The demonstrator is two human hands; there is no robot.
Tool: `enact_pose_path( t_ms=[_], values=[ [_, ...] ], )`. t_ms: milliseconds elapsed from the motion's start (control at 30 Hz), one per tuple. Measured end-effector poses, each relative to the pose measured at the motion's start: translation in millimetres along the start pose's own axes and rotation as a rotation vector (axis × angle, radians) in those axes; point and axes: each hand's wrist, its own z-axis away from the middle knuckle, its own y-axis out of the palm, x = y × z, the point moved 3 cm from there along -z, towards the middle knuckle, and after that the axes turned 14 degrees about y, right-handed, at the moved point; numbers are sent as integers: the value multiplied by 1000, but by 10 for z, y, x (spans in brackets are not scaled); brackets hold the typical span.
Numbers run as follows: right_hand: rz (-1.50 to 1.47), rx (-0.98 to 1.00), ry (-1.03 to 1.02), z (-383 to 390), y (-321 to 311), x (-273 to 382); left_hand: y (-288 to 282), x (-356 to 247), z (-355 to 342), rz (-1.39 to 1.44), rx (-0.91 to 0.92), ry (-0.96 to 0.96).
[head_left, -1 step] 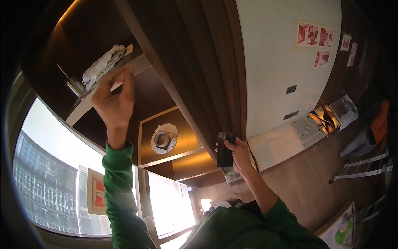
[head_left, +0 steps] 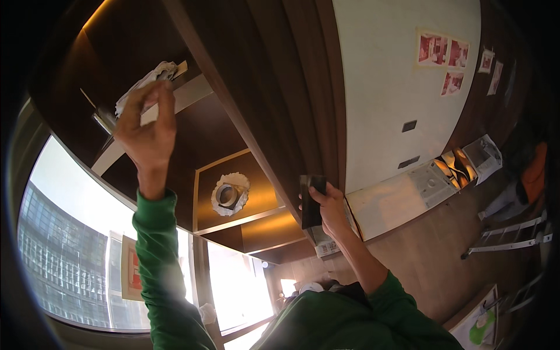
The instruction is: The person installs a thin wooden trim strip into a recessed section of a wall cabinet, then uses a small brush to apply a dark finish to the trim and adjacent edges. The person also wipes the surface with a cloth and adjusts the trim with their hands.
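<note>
My left hand (head_left: 149, 125) is raised in front of the upper shelf (head_left: 195, 93), thumb and fingers closed in a pinch. Whether anything sits between the fingertips cannot be made out. Just behind it lies a crumpled whitish cloth (head_left: 153, 76), partly hidden by the hand. A thin pointed tool with a light handle (head_left: 104, 121) rests on the same shelf, left of the hand. Lower and to the right, my right hand (head_left: 331, 207) grips a dark, flat rectangular block (head_left: 312, 219) next to the dark wood panel (head_left: 291, 116).
A roll of tape (head_left: 226, 195) lies on torn white paper in a lit compartment. Windows line the left. A pale wall with taped pictures (head_left: 433, 48) stands right, above a long covered ledge (head_left: 391, 210). A ladder (head_left: 507, 242) and a person in orange (head_left: 535, 175) are far right.
My left hand has shifted a little left and up, over more of the cloth. My right hand has risen slightly with the dark block.
</note>
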Motion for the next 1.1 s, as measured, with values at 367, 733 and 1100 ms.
enact_pose_path(
  t_ms=[367, 733, 1100],
  values=[
    [344, 130, -720, -753, 1397, 636, 96, 1156, -348, -305, 266, -90],
    [364, 143, -987, -783, 1527, 886, 183, 1138, -317, -339, 288, 1],
    [405, 114, -966, -755, 1502, 850, 196, 1096, -317, -346, 279, 21]
  ],
)
